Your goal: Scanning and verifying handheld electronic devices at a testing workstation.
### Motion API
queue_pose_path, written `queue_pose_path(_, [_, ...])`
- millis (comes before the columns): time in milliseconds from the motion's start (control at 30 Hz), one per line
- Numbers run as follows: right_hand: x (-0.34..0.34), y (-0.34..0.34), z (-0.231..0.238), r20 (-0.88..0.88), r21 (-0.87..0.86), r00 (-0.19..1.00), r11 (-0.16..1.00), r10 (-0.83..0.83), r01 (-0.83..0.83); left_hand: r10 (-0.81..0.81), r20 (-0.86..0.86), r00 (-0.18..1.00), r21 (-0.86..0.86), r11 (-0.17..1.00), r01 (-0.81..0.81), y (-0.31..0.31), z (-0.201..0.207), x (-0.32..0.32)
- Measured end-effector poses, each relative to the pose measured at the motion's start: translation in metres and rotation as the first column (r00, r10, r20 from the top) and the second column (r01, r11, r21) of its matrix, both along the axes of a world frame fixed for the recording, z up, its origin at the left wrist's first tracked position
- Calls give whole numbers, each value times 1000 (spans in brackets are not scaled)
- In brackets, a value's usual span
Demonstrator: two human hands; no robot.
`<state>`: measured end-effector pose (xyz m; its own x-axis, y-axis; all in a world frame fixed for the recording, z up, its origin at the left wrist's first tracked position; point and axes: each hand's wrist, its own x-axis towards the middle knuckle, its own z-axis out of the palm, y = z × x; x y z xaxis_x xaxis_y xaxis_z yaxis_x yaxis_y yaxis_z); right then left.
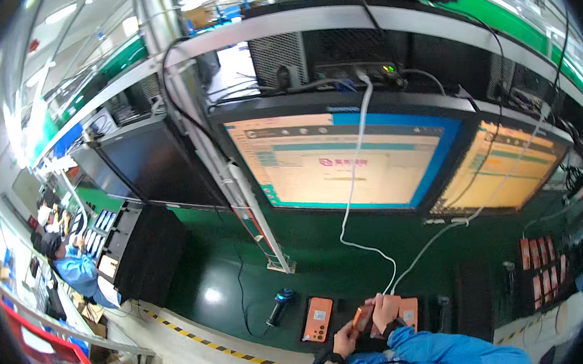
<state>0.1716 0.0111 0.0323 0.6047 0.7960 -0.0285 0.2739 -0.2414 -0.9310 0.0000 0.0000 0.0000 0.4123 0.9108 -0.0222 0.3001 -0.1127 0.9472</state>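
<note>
Two blue sleeves (pixel 436 348) come in from the near edge, and my hands meet over the work just beyond them. My left hand (pixel 344 343) is clamped on an orange phone (pixel 362 318), which is tilted, its long axis running from near left to far right. That phone lies just to the left of my right hand (pixel 384 311), so the left hand has hold of it and the right is close beside it. My right fingers are bunched together near the end of a white cable (pixel 353 170); whether they pinch it I cannot tell. Just right of that hand lies another orange phone (pixel 410 312), partly covered. To the left a third phone (pixel 318 320) lies flat, its long axis pointing roughly near to far, with a black and blue scanner (pixel 275 314) left of it. Farther off, past the green bench top (pixel 318 255), stand a metal post (pixel 253 212) and a large lit screen (pixel 304 167), with a smaller lit one (pixel 499 169) to its right. Far left, a co-worker (pixel 76 267) in blue sits by a black cabinet (pixel 150 251).
</note>
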Motion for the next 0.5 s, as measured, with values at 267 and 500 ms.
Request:
queue_pose_path(267, [7, -47, 23, -306, 153, 952, 988, 32, 16, 44, -112, 993, -183, 981, -64, 19, 16, 18])
queue_pose_path(500, [-18, -91, 37, 210, -277, 788, 808, 578, -519, 302, -172, 938, 308, 921, -240, 31, 1, -19])
